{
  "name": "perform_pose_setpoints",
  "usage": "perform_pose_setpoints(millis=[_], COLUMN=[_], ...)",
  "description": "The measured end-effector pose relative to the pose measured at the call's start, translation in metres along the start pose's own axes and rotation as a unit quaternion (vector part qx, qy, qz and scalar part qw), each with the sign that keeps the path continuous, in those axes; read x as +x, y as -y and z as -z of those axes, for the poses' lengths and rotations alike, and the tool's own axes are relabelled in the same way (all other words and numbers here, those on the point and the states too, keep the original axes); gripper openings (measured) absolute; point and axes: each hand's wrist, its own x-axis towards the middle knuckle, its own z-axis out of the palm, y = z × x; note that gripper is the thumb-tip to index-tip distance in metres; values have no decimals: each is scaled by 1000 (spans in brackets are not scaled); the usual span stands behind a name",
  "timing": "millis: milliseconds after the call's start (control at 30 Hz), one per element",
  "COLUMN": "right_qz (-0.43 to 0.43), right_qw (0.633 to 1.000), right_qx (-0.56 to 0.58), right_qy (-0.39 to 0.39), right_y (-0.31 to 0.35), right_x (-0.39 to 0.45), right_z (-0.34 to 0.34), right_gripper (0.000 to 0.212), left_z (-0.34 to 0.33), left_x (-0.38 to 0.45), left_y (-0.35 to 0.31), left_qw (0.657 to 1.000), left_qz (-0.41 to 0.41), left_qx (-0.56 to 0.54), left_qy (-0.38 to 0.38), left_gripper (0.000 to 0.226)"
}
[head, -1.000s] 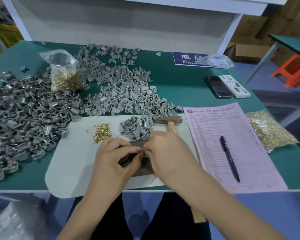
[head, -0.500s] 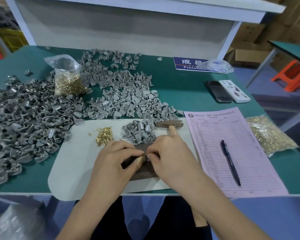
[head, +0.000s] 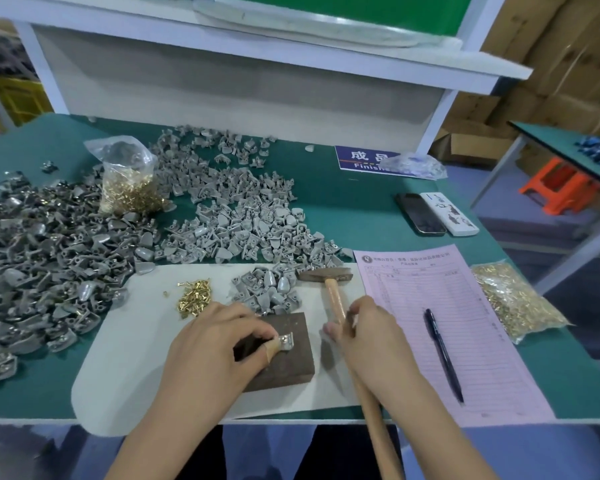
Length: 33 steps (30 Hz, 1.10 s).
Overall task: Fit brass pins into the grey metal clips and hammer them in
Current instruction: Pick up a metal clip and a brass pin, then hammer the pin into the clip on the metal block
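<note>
The left hand [head: 219, 344] pinches a grey metal clip [head: 286, 342] on the dark block [head: 288, 358]. At three o'clock of it, the right hand [head: 368, 337] curls round the hammer [head: 333, 296] handle. Loose brass pins [head: 194, 297] lie at eleven o'clock; a small clip heap [head: 264, 289] lies at twelve.

Grey clip [head: 286, 342] w/ brass pin on dark block [head: 284, 355]; hammer [head: 333, 292] flat beside.
</note>
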Motion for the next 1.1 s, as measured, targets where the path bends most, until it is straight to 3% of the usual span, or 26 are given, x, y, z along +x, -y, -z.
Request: perform_pose_setpoints(millis=[133, 267, 367, 533, 667, 933, 1100], right_qz=[18, 102, 186, 195, 186, 190, 164], right_qw=[1000, 983, 950, 973, 982, 980, 986], right_qx=[3, 149, 249, 91, 17, 15, 14], right_qy=[4, -33, 22, 80, 25, -55, 26], right_y=[-1, -8, -12, -10, -3, 9, 10], right_x=[13, -2, -28, -65, -79, -86, -84], right_z=[9, 22, 43, 55, 53, 61, 50], right_gripper=[18, 20, 26, 50, 47, 35, 33], left_z=[0, -1, -2, 1, 4, 4, 4], left_x=[1, -1, 0, 0, 2, 2, 1], left_y=[-2, -2, 0, -1, -2, 0, -1], left_qw=[1000, 1000, 1000, 1000, 1000, 1000, 1000], left_qz=[5, 3, -3, -8, -14, -18, -19], left_qx=[0, 0, 5, 12, 18, 14, 18], left_qy=[-10, -20, -27, -21, -10, -12, -15], left_gripper=[9, 10, 12, 11, 7, 11, 13])
